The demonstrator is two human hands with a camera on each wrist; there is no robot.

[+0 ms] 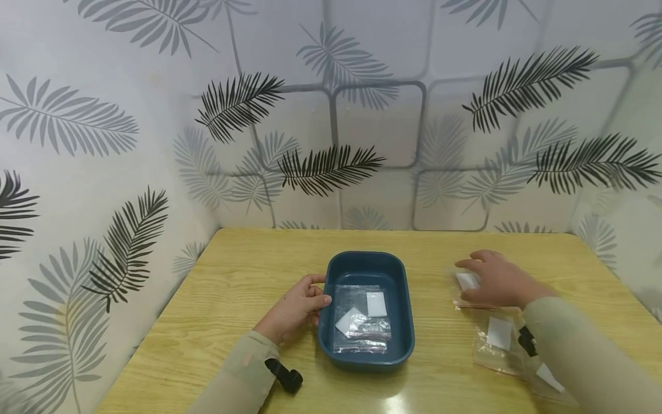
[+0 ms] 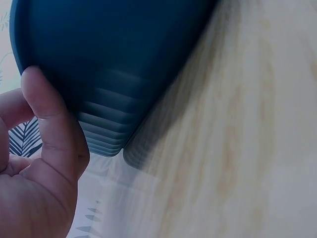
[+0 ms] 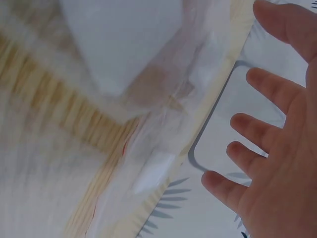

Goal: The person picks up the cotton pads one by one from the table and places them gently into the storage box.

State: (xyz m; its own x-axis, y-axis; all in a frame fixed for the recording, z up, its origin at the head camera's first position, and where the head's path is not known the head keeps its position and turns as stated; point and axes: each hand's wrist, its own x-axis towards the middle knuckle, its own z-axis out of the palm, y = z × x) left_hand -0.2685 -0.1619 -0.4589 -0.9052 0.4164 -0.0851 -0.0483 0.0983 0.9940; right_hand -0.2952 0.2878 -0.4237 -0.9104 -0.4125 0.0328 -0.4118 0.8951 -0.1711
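Observation:
A dark blue plastic tray [image 1: 408, 322] stands on the table. My left hand [image 1: 297, 307] holds its left side, the thumb at the rim. Close up in the left wrist view, the thumb [image 2: 47, 114] lies against the ribbed outer wall. Clear zip bags [image 1: 354, 345] with white squares inside lie overlapping in the tray. To the right, my right hand [image 1: 496, 282] hovers over a clear zip bag [image 1: 467, 280] with a white piece, partly hidden by the hand. In the right wrist view, its fingers [image 3: 260, 131] are spread and hold nothing.
Another zip bag [image 1: 499, 333] with a white square lies nearer on the right, and one more bag [image 1: 549, 378] is partly under the right forearm. The wooden table [image 1: 233, 270] meets a leaf-patterned wall [image 1: 372, 190] behind and at the left.

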